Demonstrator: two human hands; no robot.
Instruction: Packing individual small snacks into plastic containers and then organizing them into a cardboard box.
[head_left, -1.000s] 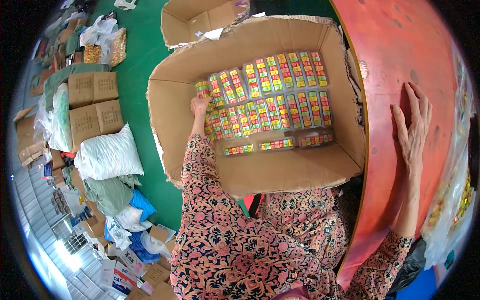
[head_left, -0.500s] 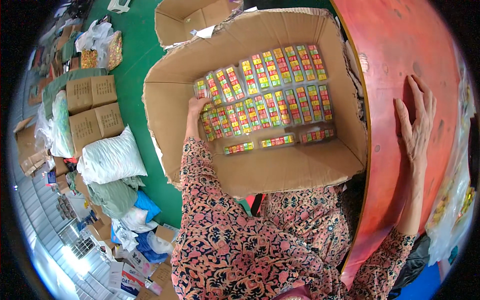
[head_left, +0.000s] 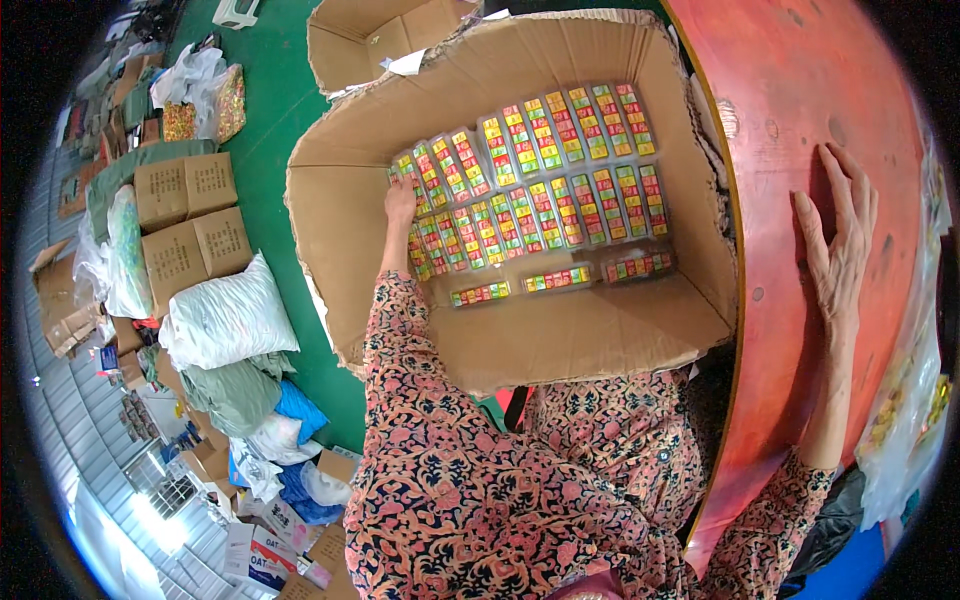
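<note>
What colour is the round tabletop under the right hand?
Red, worn and scuffed; the head view shows the tabletop under the right hand.

Warehouse or packing floor, green painted floor (head_left: 270, 110), sealed cardboard cartons (head_left: 190, 225) stacked beside stuffed white sacks (head_left: 225, 315), flattened boxes and loose bags along the wall, open carton (head_left: 340, 240) filled with small colourful packs (head_left: 545, 195)

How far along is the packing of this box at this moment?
Done: two full rows of colourful packs lie side by side in the cardboard box, with three packs starting a third row. In hand: the left hand reaches in and touches the packs at the rows' left end; the right hand lies flat on the red table. Left: most of the third row and the bare box floor.
</note>
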